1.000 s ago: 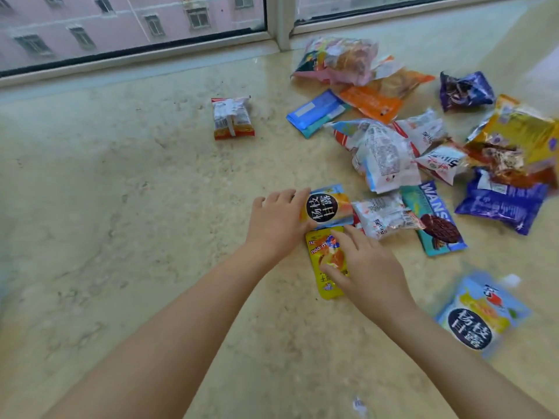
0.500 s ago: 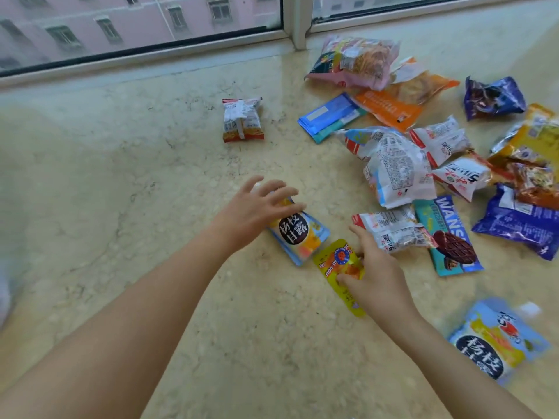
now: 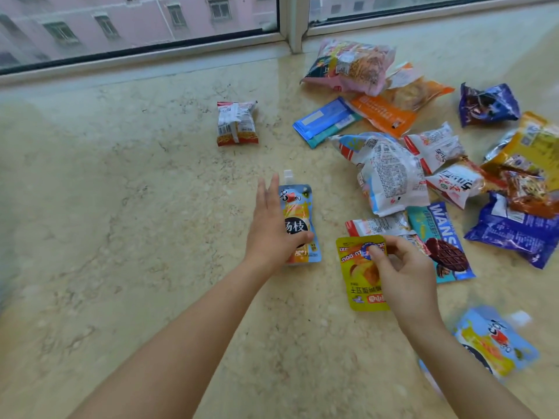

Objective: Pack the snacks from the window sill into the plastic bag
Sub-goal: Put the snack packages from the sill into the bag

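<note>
Head view, the only one. Landmark for all places: the blue spouted drink pouch with a black round label point(image 3: 299, 225), lying flat on the beige marble window sill point(image 3: 121, 237).

Your left hand point(image 3: 272, 234) lies over the left side of that pouch. The fingers reach straight up toward the window along its left edge, and the thumb crosses the lower face of the pouch. Whether the fingers wrap under it I cannot tell; it reads as a loose hold, hand mostly spread.

The pouch's long axis runs away from you, white spout at the window end, flat base nearest your wrist. It is in line with your left forearm, so a lift straight back should suit.

Just right of the pouch, apart from it, your right hand point(image 3: 402, 273) pinches the small yellow foil snack packet point(image 3: 360, 276) near its top right corner, thumb on the printed face, fingers curled behind. The packet's long axis also runs toward and away from you, and its lower end seems to rest on the sill.

Right of and beyond the pouch lies the loose heap of mixed snack packets point(image 3: 423, 164), some overlapping. Beyond and left of the pouch, well apart, sits a small red-and-white packet point(image 3: 237, 124) alone. Near right of the pouch, by your right forearm, lies a second blue drink pouch point(image 3: 496, 343), blurred.

No plastic bag shows. Judgement: packing is barely begun, and both held items need a bag you must first bring into view.
</note>
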The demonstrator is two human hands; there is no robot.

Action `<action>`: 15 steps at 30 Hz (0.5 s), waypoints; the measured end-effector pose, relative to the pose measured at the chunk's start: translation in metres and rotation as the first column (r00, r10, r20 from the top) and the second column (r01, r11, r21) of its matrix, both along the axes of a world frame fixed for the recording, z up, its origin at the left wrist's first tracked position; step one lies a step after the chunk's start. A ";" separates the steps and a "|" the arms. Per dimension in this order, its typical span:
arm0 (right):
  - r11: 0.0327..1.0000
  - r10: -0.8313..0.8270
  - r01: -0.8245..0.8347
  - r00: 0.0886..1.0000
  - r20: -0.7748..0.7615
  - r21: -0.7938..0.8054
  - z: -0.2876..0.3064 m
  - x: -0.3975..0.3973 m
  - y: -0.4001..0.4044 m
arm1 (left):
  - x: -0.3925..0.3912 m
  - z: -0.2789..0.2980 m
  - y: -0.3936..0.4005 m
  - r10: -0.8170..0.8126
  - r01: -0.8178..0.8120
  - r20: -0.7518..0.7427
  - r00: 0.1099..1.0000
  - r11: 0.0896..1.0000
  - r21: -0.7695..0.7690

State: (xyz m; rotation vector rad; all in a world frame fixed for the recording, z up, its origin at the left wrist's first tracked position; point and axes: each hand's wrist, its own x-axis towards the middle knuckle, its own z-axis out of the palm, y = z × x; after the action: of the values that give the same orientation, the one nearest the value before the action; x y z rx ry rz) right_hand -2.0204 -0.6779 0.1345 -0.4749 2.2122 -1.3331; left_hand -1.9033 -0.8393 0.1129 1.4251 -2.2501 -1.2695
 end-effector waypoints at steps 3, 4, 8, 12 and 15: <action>0.985 -0.106 0.130 0.973 0.206 -0.110 0.005 -0.001 -0.002 | -0.005 0.003 0.005 0.196 -0.197 0.033 0.980 0.979 0.055; 0.977 -0.113 0.160 0.949 0.293 -0.140 0.006 0.000 -0.003 | -0.007 0.003 0.007 0.206 -0.209 0.040 0.978 0.973 0.095; 0.964 -0.069 0.194 0.843 0.534 -0.181 0.013 0.003 -0.007 | -0.013 0.005 0.010 0.150 -0.161 0.071 0.986 0.963 0.214; 0.967 -0.009 0.169 0.773 0.635 -0.192 0.024 0.009 -0.014 | -0.009 0.011 0.008 0.054 -0.066 0.106 0.993 0.991 0.118; 0.978 0.052 0.093 0.760 0.647 -0.187 0.032 0.017 -0.019 | 0.011 0.018 -0.003 0.152 -0.138 -0.023 0.988 0.942 0.305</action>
State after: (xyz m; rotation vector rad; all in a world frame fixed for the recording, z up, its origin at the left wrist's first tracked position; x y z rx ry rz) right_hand -2.0031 -0.6974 0.1660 -0.0262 1.5069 -1.4688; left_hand -1.8925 -0.8425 0.1306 1.6084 -1.9406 -1.6321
